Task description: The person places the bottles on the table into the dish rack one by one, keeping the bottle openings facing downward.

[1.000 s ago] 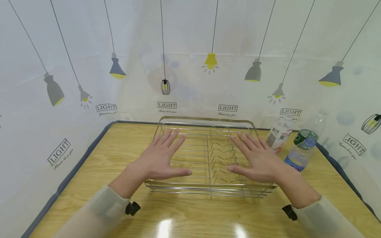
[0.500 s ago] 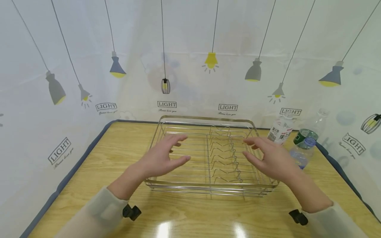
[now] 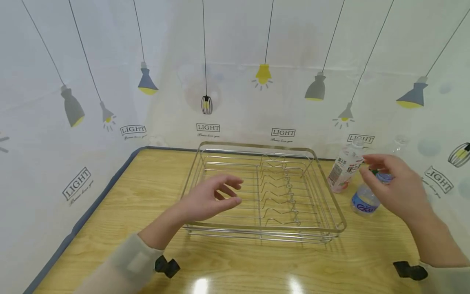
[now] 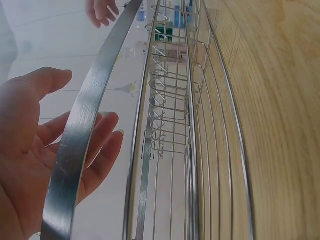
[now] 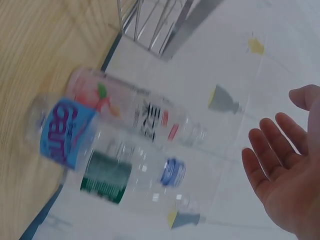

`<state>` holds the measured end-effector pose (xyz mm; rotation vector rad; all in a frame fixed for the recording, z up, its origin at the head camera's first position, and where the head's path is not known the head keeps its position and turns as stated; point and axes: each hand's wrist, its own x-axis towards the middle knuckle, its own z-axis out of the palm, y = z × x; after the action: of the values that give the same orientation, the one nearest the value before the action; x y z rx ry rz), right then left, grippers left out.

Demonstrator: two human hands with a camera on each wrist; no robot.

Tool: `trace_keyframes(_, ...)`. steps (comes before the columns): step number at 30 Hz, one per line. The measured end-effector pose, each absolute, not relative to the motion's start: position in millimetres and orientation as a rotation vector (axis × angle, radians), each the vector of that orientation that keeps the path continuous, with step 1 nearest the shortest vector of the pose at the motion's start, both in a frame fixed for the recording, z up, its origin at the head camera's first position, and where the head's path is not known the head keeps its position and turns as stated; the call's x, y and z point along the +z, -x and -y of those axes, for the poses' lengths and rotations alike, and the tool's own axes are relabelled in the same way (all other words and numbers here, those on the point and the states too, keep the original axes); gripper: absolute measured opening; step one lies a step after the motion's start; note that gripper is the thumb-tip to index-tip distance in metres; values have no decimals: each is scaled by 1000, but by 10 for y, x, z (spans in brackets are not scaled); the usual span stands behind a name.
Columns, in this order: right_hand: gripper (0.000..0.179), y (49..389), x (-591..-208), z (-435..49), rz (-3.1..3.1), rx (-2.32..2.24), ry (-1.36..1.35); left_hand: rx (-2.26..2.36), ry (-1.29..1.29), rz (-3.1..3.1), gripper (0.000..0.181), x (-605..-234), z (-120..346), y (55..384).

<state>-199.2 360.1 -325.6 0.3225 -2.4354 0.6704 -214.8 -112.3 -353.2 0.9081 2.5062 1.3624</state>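
Note:
A metal wire dish rack stands on the table, with a row of bent wire dividers right of its middle. Over its left half hovers my left hand, fingers loosely bent and holding nothing. In the left wrist view, that hand appears partly behind the flat rim. My right hand is above the bottles on the right, its fingers relaxed and empty. Near it are a pink-and-white labelled bottle and a clear blue-labelled bottle with a blue cap. A green-labelled bottle, mostly covered by the hand in the head view, stands behind.
The wood-grain table has a dark blue edge at the back and sides. A white curtain printed with lamps hangs behind and around it. Bare tabletop lies left of the rack and in front of it.
Both hands were spread flat over the rack. My right hand has moved right, off the rack to above the bottles. The left hand's fingers have bent loosely, and it has shifted slightly right.

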Motion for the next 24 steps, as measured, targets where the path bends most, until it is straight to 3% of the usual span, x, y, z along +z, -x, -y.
trace_keyframes(12, 61, 1949, -3342, -4254, 2448, 826, 102, 1357, -922, -2486, 48, -3582, 1044, 2145)
trace_keyframes(24, 101, 2192, -3786, -4681, 2973, 1093, 2, 1350, -887, -2462, 47, -3612, 974, 2128)
